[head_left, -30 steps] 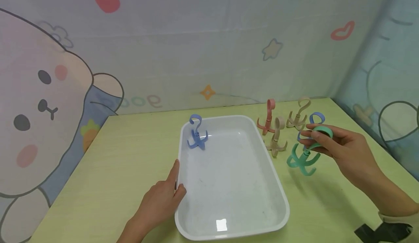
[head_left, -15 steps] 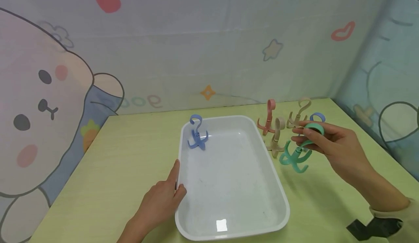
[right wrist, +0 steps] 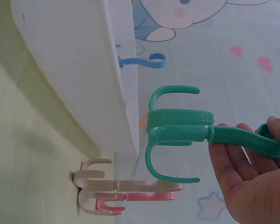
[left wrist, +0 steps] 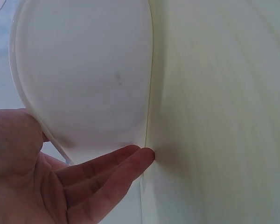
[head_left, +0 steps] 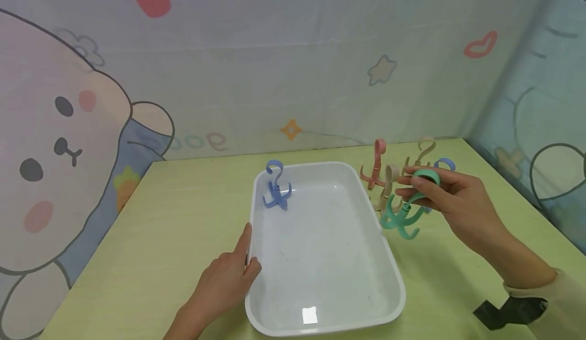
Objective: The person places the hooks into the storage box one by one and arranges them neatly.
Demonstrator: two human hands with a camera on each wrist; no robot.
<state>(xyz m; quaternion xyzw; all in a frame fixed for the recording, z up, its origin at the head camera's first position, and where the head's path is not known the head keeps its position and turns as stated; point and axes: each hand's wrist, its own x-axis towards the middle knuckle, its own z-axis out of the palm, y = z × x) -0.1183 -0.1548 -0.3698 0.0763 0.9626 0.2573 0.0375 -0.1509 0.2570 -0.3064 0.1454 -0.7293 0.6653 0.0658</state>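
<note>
My right hand [head_left: 467, 210] holds a green multi-prong hanging hook [head_left: 403, 220] by its curved top. Its prongs hang down in the air beside the right rim of a white tray [head_left: 325, 258]. In the right wrist view the green hook [right wrist: 177, 134] lies sideways across the picture, thumb and fingers on its curved end. A blue hook of the same kind [head_left: 276, 196] stands inside the tray at the far left corner. My left hand [head_left: 224, 281] grips the tray's left side, thumb at the rim and fingers along the outer wall [left wrist: 93, 84].
Right of the tray, on the pale yellow-green table [head_left: 183, 207], stand a pink hook [head_left: 376, 169], a beige hook [head_left: 389, 177], another beige hook [head_left: 427, 149] and a blue hook [head_left: 445, 164], partly hidden by my right hand. A printed cloth [head_left: 274, 75] hangs behind.
My right hand has carried the green hook left toward the tray's right rim, now in front of the nearer beige hook. My left hand and the tray have stayed in place.
</note>
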